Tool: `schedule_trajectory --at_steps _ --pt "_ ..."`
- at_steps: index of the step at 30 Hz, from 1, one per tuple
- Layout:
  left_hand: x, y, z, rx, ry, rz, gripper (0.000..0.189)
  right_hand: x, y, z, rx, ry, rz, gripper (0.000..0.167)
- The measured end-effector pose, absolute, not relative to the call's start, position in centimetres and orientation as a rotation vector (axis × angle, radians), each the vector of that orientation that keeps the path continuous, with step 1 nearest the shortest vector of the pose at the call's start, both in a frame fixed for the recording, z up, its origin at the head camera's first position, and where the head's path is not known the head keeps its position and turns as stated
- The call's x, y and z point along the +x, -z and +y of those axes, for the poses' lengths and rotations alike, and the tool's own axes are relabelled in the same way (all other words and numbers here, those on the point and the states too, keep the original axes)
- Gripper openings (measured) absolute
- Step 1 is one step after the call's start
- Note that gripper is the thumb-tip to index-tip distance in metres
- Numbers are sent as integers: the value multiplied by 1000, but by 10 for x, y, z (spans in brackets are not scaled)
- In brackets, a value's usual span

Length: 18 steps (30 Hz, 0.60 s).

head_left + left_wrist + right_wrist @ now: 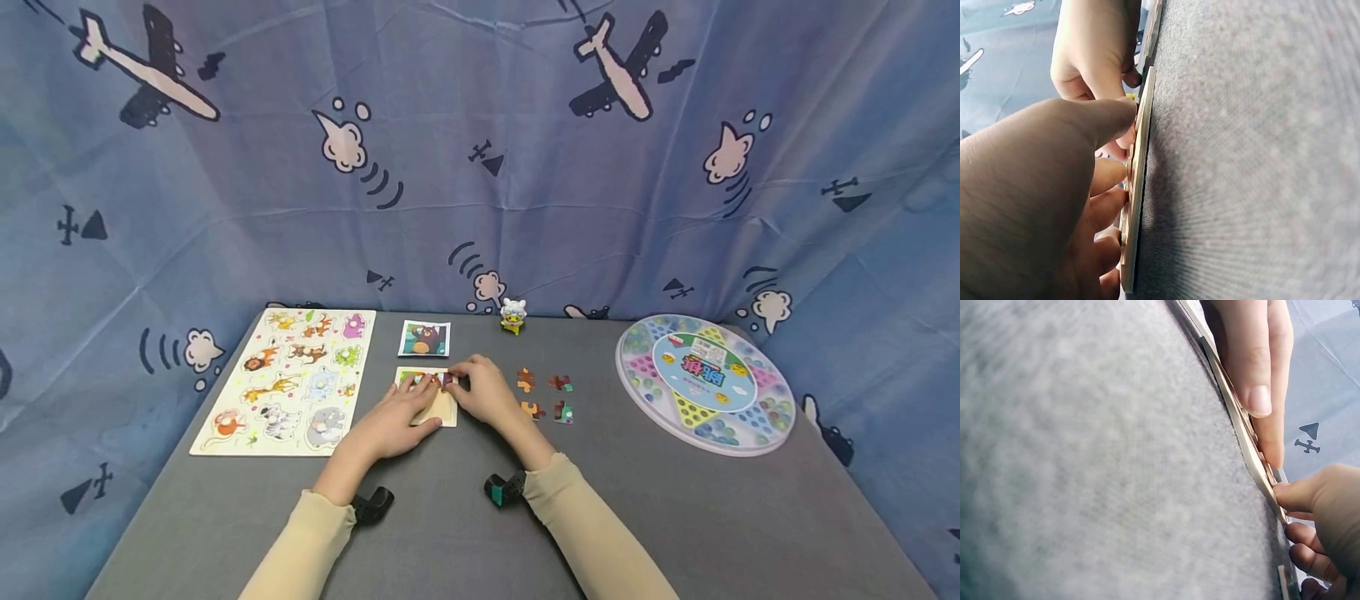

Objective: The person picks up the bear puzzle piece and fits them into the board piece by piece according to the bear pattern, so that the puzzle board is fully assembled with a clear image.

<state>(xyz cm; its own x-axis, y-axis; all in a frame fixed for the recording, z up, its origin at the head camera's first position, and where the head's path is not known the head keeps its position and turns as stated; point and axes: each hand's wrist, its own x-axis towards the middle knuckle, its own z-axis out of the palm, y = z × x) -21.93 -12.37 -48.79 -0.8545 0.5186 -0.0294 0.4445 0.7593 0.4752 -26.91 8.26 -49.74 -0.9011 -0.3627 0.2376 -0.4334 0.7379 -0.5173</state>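
Note:
A small wooden puzzle board [444, 412] lies on the table, its top row filled with coloured pieces and its lower part bare wood. My left hand [397, 419] rests on the board from the left, fingers extended over the top row. At the upper right corner, my right hand [486, 393] pinches a dark purple puzzle piece [447, 380] between thumb and fingers, close against the board. In the left wrist view, the left fingertips [1110, 203] press on pieces along the board's thin edge [1142, 144]. The fingers partly cover the row.
Several loose bear puzzle pieces [562, 412] lie right of the hands. A bear picture card [426, 339] sits behind the board. An animal puzzle board [300, 383] is at left, a round Chinese checkers box [705, 383] at right, a small figurine [513, 316] at the back.

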Motion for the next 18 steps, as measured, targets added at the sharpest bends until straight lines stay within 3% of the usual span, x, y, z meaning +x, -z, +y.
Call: schedule_trajectory --at_steps 18 --pt "-221 490 -125 772 -684 2817 64 -270 497 80 620 -886 -2822 17"
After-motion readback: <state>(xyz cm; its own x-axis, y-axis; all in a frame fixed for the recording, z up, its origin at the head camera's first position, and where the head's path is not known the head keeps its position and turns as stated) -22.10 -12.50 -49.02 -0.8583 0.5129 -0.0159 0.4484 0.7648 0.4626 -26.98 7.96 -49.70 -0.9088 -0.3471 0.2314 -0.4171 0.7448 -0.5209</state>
